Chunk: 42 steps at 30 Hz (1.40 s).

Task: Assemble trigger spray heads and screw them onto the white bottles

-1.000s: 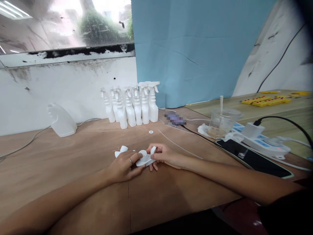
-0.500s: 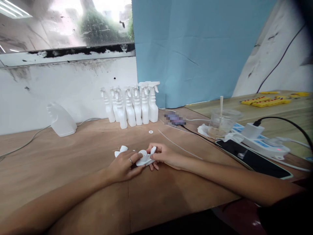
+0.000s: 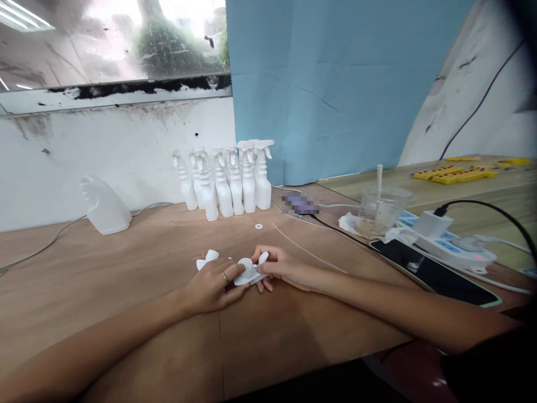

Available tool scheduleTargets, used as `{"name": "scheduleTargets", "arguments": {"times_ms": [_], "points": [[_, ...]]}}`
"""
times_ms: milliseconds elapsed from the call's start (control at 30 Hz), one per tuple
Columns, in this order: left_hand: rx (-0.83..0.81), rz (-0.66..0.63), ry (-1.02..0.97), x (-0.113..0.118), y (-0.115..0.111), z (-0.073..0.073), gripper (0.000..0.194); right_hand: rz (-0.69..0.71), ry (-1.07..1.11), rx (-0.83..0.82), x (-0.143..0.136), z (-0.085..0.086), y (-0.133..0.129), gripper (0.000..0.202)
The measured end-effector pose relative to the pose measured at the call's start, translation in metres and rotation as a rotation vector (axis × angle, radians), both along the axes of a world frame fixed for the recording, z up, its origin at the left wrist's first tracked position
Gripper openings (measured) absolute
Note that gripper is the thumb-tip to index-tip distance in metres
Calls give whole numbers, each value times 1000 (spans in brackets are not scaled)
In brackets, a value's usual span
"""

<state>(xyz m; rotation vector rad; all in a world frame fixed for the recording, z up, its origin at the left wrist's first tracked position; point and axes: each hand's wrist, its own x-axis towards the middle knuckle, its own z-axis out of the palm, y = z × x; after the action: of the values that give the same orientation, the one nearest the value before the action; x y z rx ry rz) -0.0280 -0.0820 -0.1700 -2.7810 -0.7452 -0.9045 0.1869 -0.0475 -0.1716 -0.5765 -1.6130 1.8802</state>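
Note:
Near the middle of the brown table (image 3: 168,347), my left hand (image 3: 213,285), with a ring on one finger, grips the left side of a white plastic spray head (image 3: 247,272). The fingers of my right hand (image 3: 279,268) are closed round its right side, by the upright trigger piece. A round collar faces up on the spray head. Just behind my left hand lies another small white part (image 3: 208,258), partly covered by that hand. A flat white ring (image 3: 259,226) rests farther back on the table.
Several white spray bottles (image 3: 226,190) stand by the wall. To their left is a bottle without a spray head (image 3: 109,207). On the right are a plastic cup (image 3: 382,210) with a straw, a black-screened phone (image 3: 436,271), a power strip (image 3: 465,252) and cables.

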Motion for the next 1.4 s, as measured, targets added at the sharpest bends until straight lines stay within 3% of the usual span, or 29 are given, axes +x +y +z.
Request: {"name": "scheduleTargets", "arguments": {"times_ms": [200, 400, 633, 733, 800, 867, 967, 1067, 1133, 1233, 1333, 1400], "points": [[-14, 13, 18, -1, 1, -2, 18, -36, -64, 39, -1, 3, -2, 31], [1, 6, 36, -2, 2, -5, 19, -97, -86, 29, -4, 4, -6, 23], [-64, 45, 3, -2, 1, -2, 11, 58, -30, 73, 5, 10, 1, 22], [-145, 93, -76, -3, 2, -3, 9, 43, -58, 235, 16, 20, 10, 30], [-141, 65, -135, -4, 4, -5, 6, -131, -144, 403, 24, 25, 17, 31], [-119, 13, -180, -5, 5, -6, 16, -320, -259, 585, 32, 27, 26, 30], [-111, -61, -207, -6, 4, -7, 28, -486, -436, 872, 41, 27, 37, 27], [-110, -93, -206, -7, 3, -5, 26, -569, -583, 1185, 46, 27, 43, 23], [-112, -95, -215, -8, 2, -5, 26, -570, -671, 1284, 47, 27, 46, 20], [-125, -127, -231, -9, 3, -4, 27, -573, -844, 1238, 50, 23, 52, 10], [-142, -152, -245, -9, 4, -5, 22, -582, -1073, 1107, 56, 15, 59, 24], [-85, -181, -269, -8, 6, -8, 15, -554, -1176, 1020, 60, 11, 63, 22]]}}
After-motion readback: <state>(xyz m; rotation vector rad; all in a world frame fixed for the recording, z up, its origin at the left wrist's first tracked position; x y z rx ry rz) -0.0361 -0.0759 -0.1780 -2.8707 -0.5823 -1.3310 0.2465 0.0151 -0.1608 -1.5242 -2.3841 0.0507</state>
